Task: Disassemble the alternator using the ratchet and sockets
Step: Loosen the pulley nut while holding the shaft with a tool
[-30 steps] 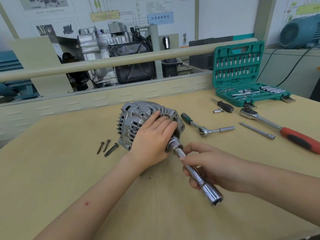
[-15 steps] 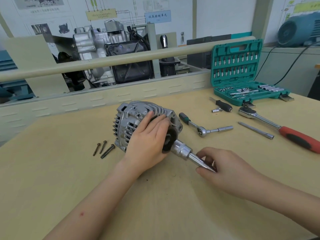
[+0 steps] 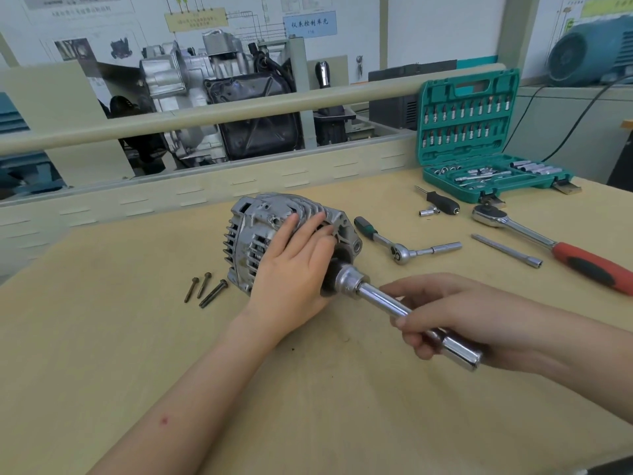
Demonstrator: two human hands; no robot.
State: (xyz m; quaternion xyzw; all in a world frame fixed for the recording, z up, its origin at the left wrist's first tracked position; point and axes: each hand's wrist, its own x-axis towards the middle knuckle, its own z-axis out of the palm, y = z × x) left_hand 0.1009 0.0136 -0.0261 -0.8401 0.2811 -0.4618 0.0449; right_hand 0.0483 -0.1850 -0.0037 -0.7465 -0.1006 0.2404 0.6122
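Observation:
The silver alternator (image 3: 260, 234) lies on its side mid-table. My left hand (image 3: 294, 265) rests flat on its housing, fingers straight, covering the near face. A chrome extension bar (image 3: 380, 299) with a socket (image 3: 347, 282) on its tip sits on the black pulley end of the alternator. My right hand (image 3: 445, 313) grips the bar near its wide rear end (image 3: 462, 353). A small ratchet with a green handle (image 3: 397, 250) lies just right of the alternator. A large ratchet with a red handle (image 3: 555, 246) lies farther right.
Three dark long bolts (image 3: 205, 289) lie left of the alternator. A loose extension rod (image 3: 507, 251), a black bit driver (image 3: 442, 201) and a small adapter (image 3: 428, 211) lie right of centre. An open green socket case (image 3: 479, 138) stands at the back right. A beige rail (image 3: 205, 114) borders the table's rear.
The bar has swung and my right hand has re-gripped it near its rear end; half a second ago my fingers held it closer to the socket. My left hand stays on the alternator.

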